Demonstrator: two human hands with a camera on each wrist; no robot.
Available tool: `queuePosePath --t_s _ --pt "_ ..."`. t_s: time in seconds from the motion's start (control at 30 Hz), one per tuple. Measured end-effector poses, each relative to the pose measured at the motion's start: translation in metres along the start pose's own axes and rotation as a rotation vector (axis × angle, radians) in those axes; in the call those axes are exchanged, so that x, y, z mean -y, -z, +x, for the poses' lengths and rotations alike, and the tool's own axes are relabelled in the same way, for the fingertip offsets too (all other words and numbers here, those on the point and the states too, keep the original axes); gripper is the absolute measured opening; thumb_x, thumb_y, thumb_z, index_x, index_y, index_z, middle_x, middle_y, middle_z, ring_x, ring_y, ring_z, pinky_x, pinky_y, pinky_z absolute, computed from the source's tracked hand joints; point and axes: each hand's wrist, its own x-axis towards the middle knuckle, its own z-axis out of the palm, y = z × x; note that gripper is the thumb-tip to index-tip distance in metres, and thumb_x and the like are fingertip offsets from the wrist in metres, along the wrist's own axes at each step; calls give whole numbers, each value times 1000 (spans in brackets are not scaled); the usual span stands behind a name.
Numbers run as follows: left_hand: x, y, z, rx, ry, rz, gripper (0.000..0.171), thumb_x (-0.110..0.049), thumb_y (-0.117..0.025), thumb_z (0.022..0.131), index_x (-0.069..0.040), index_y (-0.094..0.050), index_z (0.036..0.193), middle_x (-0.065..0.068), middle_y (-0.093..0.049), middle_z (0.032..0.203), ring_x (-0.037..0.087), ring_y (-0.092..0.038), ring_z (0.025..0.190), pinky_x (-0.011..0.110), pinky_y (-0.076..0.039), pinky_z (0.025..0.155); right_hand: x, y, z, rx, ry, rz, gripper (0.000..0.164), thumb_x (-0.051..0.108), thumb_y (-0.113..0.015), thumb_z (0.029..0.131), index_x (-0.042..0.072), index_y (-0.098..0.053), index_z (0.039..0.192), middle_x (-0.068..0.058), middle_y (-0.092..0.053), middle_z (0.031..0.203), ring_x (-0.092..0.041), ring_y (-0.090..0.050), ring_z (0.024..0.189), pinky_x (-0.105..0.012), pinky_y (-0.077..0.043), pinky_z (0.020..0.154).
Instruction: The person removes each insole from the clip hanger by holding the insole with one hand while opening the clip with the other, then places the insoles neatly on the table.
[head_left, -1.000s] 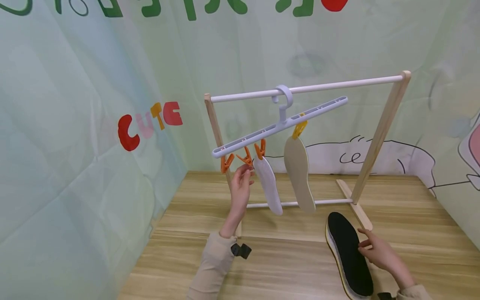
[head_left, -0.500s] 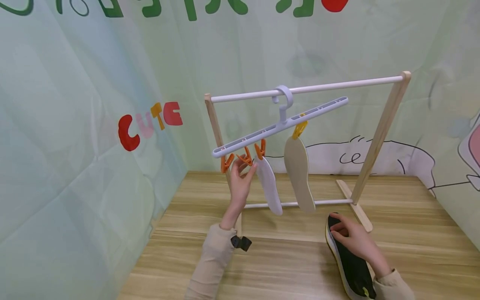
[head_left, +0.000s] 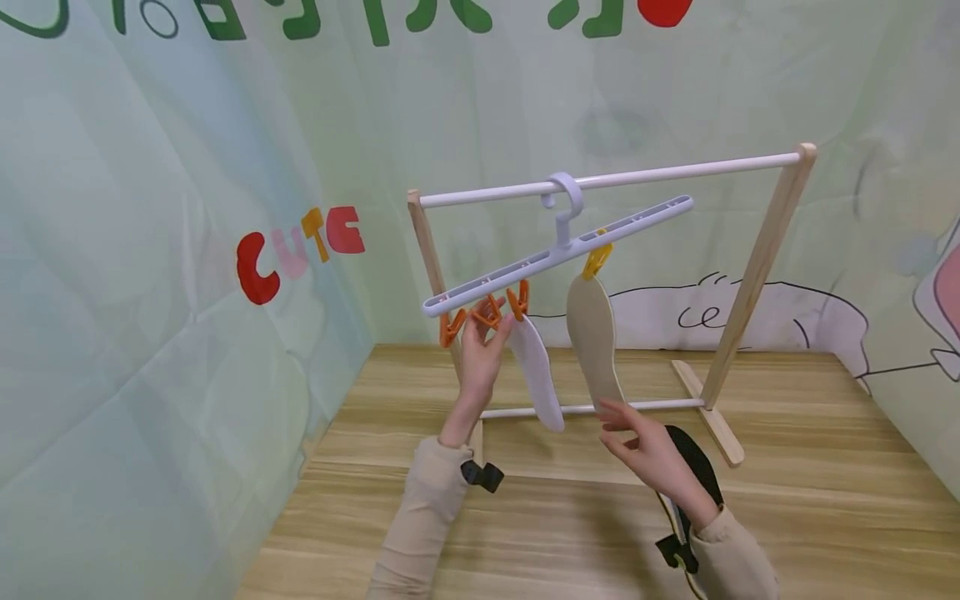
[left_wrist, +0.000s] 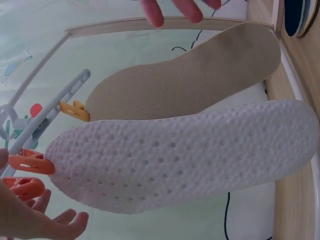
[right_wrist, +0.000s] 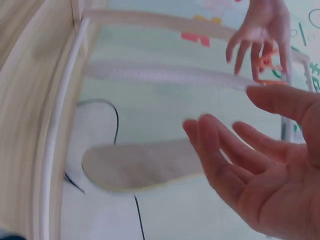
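My left hand [head_left: 480, 358] pinches the middle orange clothespin [head_left: 490, 315] under the low left side of a tilted white clip hanger [head_left: 525, 270]. Beside it, another orange clothespin [head_left: 519, 302] holds a dimpled white insole [left_wrist: 180, 155]. A beige insole [head_left: 591, 329] hangs farther right from a yellow clothespin [head_left: 597, 260]. My right hand [head_left: 652, 458], fingers relaxed and holding nothing, is in front of the beige insole's lower end. A black insole [head_left: 696, 467] lies on the table, partly hidden under the right forearm.
The hanger hooks over the white top bar [head_left: 675, 172] of a wooden rack [head_left: 765, 267]. A third orange clothespin [head_left: 450, 327] hangs at the hanger's left end. The rack stands on a wood-grain table [head_left: 555, 525] before a printed cloth backdrop [head_left: 315, 125].
My right hand has moved left and up from over the black insole toward the hanging insoles. My left hand has risen slightly and taken the middle orange clothespin between its fingers.
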Motion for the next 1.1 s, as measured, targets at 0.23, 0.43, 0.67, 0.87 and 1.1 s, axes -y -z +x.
queuePosePath --t_s 0.23,0.43,0.67,0.87,1.1 --pt "-2 -4 2 -19 10 -57 43 -5 -58 84 -1 -42 124 22 -56 118 20 -54 109 29 -41 95 1 -19 21 -65 2 154 46 11 -60 84 7 -44 127 -18 -58 117 -32 -58 101 -23 -50 68" --pt "-2 -6 3 -46 1 -93 45 -5 -59 83 1 -41 125 22 -58 115 6 -57 94 22 -44 88 -2 -37 39 -106 16 273 49 5 -61 82 1 -42 127 -26 -53 120 -41 -56 102 -38 -53 72" --pt "-1 -8 2 -43 -24 -129 50 -12 -60 84 -8 -38 129 21 -58 117 9 -59 96 26 -45 88 2 -51 54 -128 -9 276 52 8 -64 80 0 -42 127 -26 -54 119 -39 -58 99 -33 -54 67" --pt "0 -9 3 -55 -17 -134 55 -16 -59 84 -11 -35 132 20 -57 118 16 -58 104 28 -43 91 2 -62 61 -138 0 248 52 9 -66 79 1 -44 126 -24 -59 113 -34 -61 87 -27 -52 62" --pt "-1 -9 4 -33 -13 -116 61 -34 -58 79 -14 -37 133 20 -60 114 11 -59 101 26 -40 91 1 -71 64 -157 6 213 47 8 -66 78 1 -49 121 -23 -65 97 -30 -63 80 -29 -52 63"
